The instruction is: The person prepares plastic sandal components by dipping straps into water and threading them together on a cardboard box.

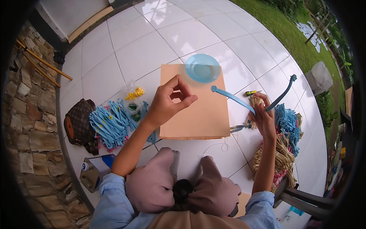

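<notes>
My right hand [263, 116] is closed around the middle of a blue strap [235, 100]. Both ends of the strap stick up, each with a small round knob. Above the tan board [194, 110] is my left hand [171, 100], its thumb and fingers drawn together in a pinch. Anything between those fingertips is too small to make out. A translucent blue bowl [203, 68] overlaps the board's far right corner. Past my right hand lies a yellow-and-black handled tool [250, 93], with a bundle of straw-coloured strands [256, 101] beside it.
Blue strips [111, 124] are heaped at the left, near a brown bag [81, 124], a plastic bag of yellow pieces [134, 92] and a metal can [91, 176]. Right of me are more blue strips [288, 128] and natural fibre bundles [276, 158]. Loose white thread [223, 145] lies on the tiles.
</notes>
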{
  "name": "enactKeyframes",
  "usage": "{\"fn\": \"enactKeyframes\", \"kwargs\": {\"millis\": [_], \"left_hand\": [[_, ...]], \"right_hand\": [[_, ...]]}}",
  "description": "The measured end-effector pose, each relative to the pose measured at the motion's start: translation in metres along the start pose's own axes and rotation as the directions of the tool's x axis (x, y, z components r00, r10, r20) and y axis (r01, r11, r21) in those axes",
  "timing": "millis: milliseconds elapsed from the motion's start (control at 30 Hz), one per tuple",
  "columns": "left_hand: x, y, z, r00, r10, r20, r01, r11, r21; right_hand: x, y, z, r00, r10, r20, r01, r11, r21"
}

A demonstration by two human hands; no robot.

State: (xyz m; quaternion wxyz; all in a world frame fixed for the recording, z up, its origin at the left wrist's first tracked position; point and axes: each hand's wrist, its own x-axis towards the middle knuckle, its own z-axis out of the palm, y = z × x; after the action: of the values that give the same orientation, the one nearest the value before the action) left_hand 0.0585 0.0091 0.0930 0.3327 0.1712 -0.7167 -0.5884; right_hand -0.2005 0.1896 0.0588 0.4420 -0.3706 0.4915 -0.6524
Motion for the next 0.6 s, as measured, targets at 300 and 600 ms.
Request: {"fn": "enactKeyframes", "kwargs": {"millis": [300,600], "left_hand": [[0.008,-0.015,0.017,0.949,-0.062,0.310,0.186,0.902,-0.390],[0.007,-0.012,0.023,0.994,0.072,0.084,-0.063,0.992,-0.105]], "right_hand": [[0.014,0.007,0.013,0.997,0.055,-0.050,-0.055,0.998,0.000],[0.027,0.019,0.016,0.994,0.107,-0.038,-0.107,0.994,0.002]]}}
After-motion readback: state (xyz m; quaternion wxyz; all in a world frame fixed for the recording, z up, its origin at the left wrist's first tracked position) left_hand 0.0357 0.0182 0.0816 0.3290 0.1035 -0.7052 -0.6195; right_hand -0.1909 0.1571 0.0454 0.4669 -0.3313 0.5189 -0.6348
